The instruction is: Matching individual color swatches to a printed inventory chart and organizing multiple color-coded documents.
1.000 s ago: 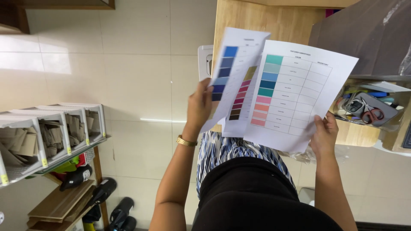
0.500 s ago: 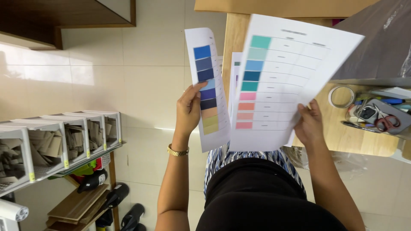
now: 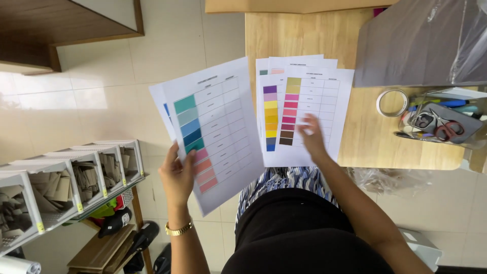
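My left hand [image 3: 177,175] grips two overlapping white sheets [image 3: 215,127] with columns of teal, blue and pink colour swatches, held up over the floor to the left of the wooden table [image 3: 304,35]. My right hand [image 3: 310,136] lies flat, blurred, on a small stack of colour-chart sheets [image 3: 304,104] spread on the table's near edge; their swatches run purple, yellow, pink and brown. A gold bracelet [image 3: 178,230] circles my left wrist.
A roll of clear tape [image 3: 391,102] and a tray with red-handled scissors and pens [image 3: 441,124] sit at the table's right. A grey box [image 3: 416,45] stands behind them. White bins of cardboard pieces [image 3: 66,177] line a shelf at left, shoes beneath.
My right hand let go of the sheet it held up and moved down onto the stack on the table. My left hand now holds the teal-and-pink sheet along with the blue one.
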